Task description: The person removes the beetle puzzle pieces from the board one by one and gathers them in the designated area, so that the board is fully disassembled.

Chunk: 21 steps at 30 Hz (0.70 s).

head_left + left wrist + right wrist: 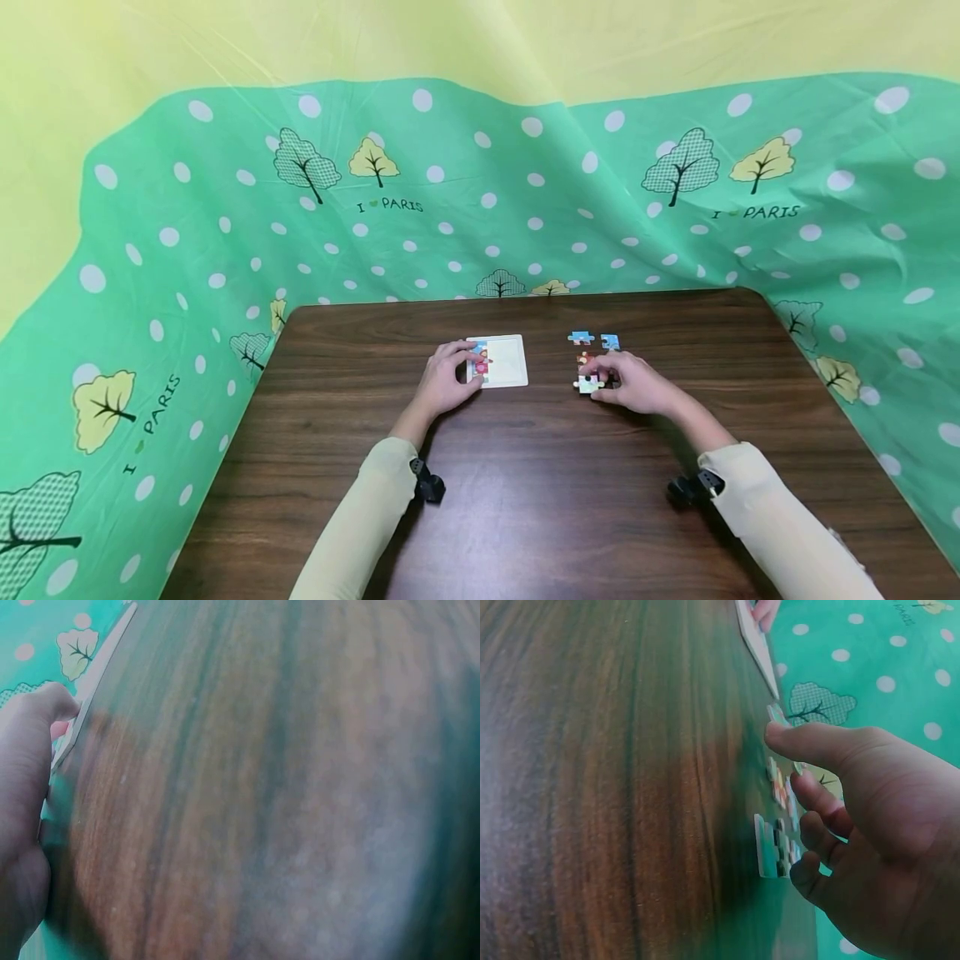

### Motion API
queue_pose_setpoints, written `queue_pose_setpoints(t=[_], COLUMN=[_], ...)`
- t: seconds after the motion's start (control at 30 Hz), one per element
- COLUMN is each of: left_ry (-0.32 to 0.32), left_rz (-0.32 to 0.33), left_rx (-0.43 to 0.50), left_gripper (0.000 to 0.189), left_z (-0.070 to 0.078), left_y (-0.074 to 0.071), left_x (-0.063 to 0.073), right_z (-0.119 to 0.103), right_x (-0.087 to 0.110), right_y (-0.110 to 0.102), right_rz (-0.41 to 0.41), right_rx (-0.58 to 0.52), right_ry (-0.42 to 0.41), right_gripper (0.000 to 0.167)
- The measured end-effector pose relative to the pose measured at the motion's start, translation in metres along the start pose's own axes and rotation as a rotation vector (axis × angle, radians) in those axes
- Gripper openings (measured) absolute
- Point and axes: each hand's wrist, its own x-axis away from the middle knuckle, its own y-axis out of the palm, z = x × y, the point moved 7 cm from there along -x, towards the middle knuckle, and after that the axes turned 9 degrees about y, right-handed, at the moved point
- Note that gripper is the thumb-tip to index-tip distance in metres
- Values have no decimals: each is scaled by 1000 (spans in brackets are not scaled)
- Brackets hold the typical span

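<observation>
Mid-frame, the left hand rests on the board, grip apart; the right hand, closed or not I can't tell, seems to be picking a puzzle piece; next probably needs a clean lift.

Dark wood-grain table with a sheen on it, green cloth behind and along both sides, printed with white dots, trees and "PARIS" lettering, yellow band up top.

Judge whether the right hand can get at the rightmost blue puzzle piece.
Likely yes: the blue piece lies just beyond the right hand, nothing visible between, though it seems to pinch another piece.
</observation>
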Motion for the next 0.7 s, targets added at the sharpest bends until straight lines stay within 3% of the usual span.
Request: queue_pose_setpoints(t=[0.2,0.47,0.7], left_ry=[1,5,8], left_rz=[2,6,9], left_rx=[-10,-13,-10], left_gripper=[34,34,34], left_z=[0,-1,-1], left_y=[0,0,0], left_x=[0,-1,-1], right_z=[32,61,47], right_x=[-3,-9,-4], right_y=[11,22,18], right_rz=[63,89,76], right_rx=[-18,43,24], right_ry=[-166,-127,-138], right_gripper=[28,31,29])
